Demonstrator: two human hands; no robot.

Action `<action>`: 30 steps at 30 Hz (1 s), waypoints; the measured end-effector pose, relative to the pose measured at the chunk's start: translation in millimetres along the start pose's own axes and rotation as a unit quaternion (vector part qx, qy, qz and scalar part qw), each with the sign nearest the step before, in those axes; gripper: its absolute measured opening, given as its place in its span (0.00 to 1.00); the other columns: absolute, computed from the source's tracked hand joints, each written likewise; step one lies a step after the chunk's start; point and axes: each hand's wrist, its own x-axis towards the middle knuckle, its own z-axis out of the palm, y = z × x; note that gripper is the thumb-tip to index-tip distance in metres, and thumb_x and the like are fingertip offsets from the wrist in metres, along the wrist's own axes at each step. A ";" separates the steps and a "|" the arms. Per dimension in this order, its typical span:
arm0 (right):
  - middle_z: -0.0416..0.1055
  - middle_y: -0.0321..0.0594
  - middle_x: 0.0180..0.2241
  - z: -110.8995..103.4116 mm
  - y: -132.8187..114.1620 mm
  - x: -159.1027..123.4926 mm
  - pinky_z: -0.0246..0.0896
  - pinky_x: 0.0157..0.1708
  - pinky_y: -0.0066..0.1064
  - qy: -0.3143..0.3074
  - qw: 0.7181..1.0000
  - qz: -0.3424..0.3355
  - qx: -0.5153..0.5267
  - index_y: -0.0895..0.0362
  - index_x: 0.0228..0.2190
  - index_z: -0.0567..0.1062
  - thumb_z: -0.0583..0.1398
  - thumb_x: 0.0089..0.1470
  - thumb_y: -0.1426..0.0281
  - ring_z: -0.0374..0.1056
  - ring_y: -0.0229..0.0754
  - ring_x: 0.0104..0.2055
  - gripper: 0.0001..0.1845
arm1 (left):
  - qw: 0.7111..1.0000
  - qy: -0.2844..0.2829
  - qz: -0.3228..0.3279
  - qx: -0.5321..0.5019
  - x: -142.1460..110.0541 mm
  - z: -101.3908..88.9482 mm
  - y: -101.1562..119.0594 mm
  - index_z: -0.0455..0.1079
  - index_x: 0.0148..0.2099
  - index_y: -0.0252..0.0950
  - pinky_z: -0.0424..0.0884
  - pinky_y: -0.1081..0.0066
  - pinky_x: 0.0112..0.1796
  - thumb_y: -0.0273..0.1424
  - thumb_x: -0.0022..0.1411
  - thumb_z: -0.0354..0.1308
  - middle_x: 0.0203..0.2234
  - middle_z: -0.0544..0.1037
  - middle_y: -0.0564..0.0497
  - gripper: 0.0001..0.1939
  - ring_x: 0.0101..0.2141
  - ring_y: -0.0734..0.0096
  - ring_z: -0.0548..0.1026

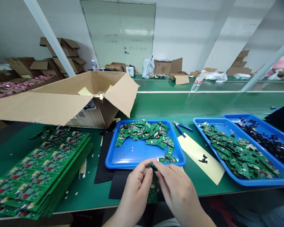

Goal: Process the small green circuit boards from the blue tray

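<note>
Left hand: the left hand [135, 185] is nearly closed, thumb and curled fingers pinching the upper part of a narrow green circuit board [152, 193].
Right hand: the right hand [180, 187] is partly closed, fingertips against the same board's upper end; its full grip is hidden.
Board position: between the hands, lower end toward the person, near the front edge of the table [165, 106], just short of the near rim of the middle blue tray [134, 156].
Handling: judged light, stiff and thin; soldered parts look fragile, so best held by its long edges.
Middle tray: loose circuit boards [142, 130], heaped along the far rim and down the right side.
Right of tray: blue-handled cutters [180, 127] by its far right corner; black plastic pieces [203, 159] on a cream paper sheet [191, 148].
Table's right side: a blue tray of boards [246, 182]; another of black parts [227, 116] beyond.
Table's left side: stacked board panels [41, 170], open cardboard box [61, 105] behind.
</note>
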 end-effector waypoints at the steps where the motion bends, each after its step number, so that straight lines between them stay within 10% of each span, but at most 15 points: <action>1: 0.67 0.41 0.25 0.5 0.0 -0.2 0.55 0.23 0.32 -0.004 1.000 0.003 0.003 0.68 0.48 0.66 0.51 0.59 0.81 0.58 0.40 0.25 0.15 | 1.000 0.002 0.000 -0.003 0.0 0.5 -0.2 0.65 0.46 0.32 0.71 0.75 0.35 0.39 0.59 0.50 0.34 0.76 0.47 0.18 0.34 0.71 0.73; 8: 0.70 0.42 0.33 -1.3 3.6 -1.7 0.61 0.31 0.32 -0.013 0.998 0.053 0.041 0.63 0.46 0.66 0.49 0.62 0.76 0.64 0.41 0.31 0.12 | 0.999 -0.002 -0.035 -0.025 -0.5 1.3 -4.7 0.59 0.51 0.29 0.62 0.77 0.23 0.43 0.57 0.50 0.16 0.69 0.56 0.26 0.20 0.75 0.67; 22: 0.69 0.39 0.29 -7.5 9.3 2.0 0.60 0.30 0.29 -0.022 0.997 0.040 0.058 0.60 0.37 0.70 0.51 0.61 0.78 0.65 0.38 0.30 0.08 | 0.998 -0.002 0.000 0.055 1.7 -5.1 -2.3 0.63 0.42 0.31 0.61 0.76 0.25 0.40 0.57 0.49 0.15 0.69 0.56 0.17 0.20 0.75 0.67; 30: 0.68 0.39 0.29 -9.7 20.4 2.3 0.59 0.41 0.39 -0.070 0.996 -0.029 0.052 0.62 0.34 0.70 0.49 0.62 0.79 0.61 0.39 0.32 0.10 | 0.989 -0.107 -0.084 0.060 7.9 -17.6 1.6 0.61 0.37 0.32 0.61 0.78 0.20 0.39 0.55 0.50 0.12 0.69 0.56 0.14 0.14 0.77 0.67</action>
